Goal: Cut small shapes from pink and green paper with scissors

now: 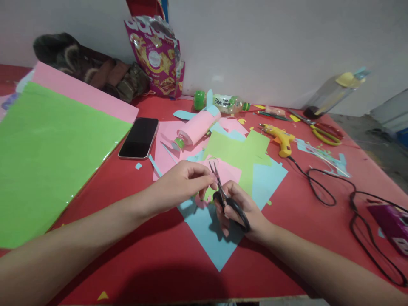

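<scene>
In my right hand (247,210) is a pair of scissors (220,188) with black handles, its blades slightly parted and pointing away from me. My left hand (175,185) is closed in a pinch right beside the blades; whatever its fingertips hold is too small to make out. Beneath both hands lie a light blue sheet (219,248), a cut green sheet (226,146) and a pink paper piece (232,170), with small scraps among them. Just beyond stands out a pink paper-wrapped bottle (199,126) on its side, with a green cap and blue paper pieces at its far end.
Left are a large green sheet pack (60,157) and a phone (139,138). Behind lie a clear plastic bottle (219,102) and a purple snack bag (156,59). Right are a yellow glue gun (279,138) with trailing cord, larger scissors (327,134) and a tall clear container (331,95).
</scene>
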`<state>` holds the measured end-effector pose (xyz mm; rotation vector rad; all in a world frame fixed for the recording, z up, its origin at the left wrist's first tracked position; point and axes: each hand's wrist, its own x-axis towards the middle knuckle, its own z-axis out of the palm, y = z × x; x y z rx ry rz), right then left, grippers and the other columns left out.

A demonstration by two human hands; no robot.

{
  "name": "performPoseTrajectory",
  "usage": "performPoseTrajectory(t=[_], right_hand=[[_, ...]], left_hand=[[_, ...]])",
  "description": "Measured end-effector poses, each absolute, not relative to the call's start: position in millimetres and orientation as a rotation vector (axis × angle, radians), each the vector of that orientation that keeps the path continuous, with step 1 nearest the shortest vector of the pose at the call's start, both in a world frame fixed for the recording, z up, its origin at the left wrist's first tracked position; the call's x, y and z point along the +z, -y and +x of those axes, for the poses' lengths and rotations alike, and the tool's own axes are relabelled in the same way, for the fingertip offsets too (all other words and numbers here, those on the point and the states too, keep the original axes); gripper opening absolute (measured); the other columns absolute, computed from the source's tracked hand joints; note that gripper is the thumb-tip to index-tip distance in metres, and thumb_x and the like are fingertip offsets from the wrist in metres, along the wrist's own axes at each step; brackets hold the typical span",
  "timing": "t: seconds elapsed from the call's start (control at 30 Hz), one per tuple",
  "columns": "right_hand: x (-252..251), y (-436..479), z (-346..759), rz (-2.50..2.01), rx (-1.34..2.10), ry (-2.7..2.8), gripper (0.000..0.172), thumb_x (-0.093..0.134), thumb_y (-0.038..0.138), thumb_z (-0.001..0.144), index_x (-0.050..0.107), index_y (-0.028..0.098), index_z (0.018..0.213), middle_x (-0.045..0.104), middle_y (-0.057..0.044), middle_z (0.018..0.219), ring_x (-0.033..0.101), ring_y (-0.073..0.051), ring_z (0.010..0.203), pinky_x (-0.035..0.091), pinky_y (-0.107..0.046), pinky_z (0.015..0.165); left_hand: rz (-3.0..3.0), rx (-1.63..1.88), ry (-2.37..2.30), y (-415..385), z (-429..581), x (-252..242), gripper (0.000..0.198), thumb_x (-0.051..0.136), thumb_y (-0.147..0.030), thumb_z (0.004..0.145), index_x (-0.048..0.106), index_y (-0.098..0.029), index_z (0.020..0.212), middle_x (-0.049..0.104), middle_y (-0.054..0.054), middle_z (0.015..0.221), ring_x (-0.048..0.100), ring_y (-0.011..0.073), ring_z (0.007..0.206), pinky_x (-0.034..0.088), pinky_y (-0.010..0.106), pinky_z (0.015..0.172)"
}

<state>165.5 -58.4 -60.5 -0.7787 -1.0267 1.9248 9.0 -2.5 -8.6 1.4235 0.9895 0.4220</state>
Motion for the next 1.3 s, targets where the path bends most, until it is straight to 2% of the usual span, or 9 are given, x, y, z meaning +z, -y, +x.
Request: performPoseTrajectory(t=[0.8, 1.3], right_hand=[[-61.1, 58.3, 165.0, -0.804, 1.898, 1.020, 0.035, 0.063, 0.035, 0.067, 0.032, 0.021, 0.075, 0.042, 0.008, 0.063, 0.042, -0.001, 0.038, 0.042, -0.014, 0.034], [-62.5, 58.3, 163.9, -0.811, 1.889, 0.978, 0.034, 0.063, 0.032, 0.068, 0.032, 0.022, 0.074, 0.042, 0.012, 0.054, 0.040, 0.000, 0.033, 0.042, -0.012, 0.031]], left_hand=[[1.439, 0.415, -0.988, 3.4, 8.3, -10.4, 0.024, 0.043, -0.026, 0.076, 0.053, -0.014, 0.057, 0.051, -0.003, 0.050, 0.052, 0.0087, 0.051, 0.042, 0.020, 0.054], [1.434, 0.423, -0.989, 2.6, 8.1, -10.1, 0.025, 0.043, -0.027, 0.077, 0.054, -0.014, 0.058, 0.052, -0.002, 0.051, 0.053, 0.0089, 0.052, 0.043, 0.020, 0.055]])
